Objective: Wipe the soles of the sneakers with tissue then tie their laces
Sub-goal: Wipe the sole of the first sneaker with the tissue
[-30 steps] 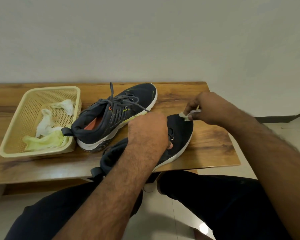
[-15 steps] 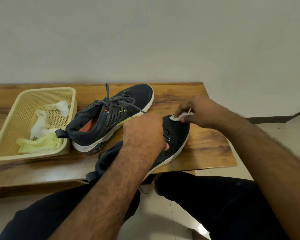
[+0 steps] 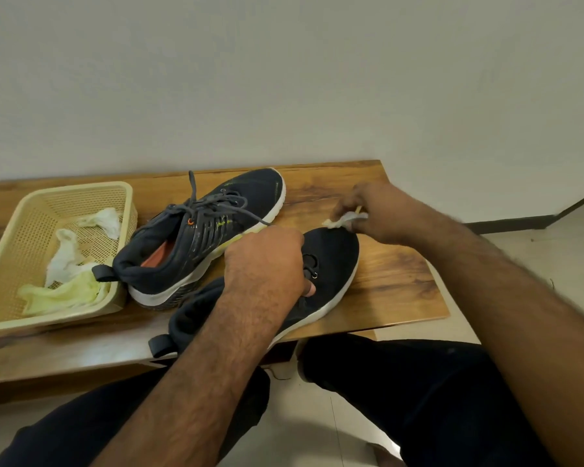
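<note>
Two dark navy sneakers with white soles lie on a wooden table. The far sneaker leans on its side with grey laces loose across its top. The near sneaker lies at the table's front edge, toe pointing right. My left hand grips its middle from above, fingers curled over the lace area. My right hand pinches a small crumpled white tissue just above the toe of the near sneaker.
A pale yellow plastic basket sits at the left of the table and holds crumpled white and yellow-green tissues. A plain wall rises behind the table. My dark-trousered legs are below the front edge, over a tiled floor.
My right hand with the tissue has shifted slightly along the toe of the near sneaker. My left hand keeps its grip on the shoe. The view has shifted a little.
</note>
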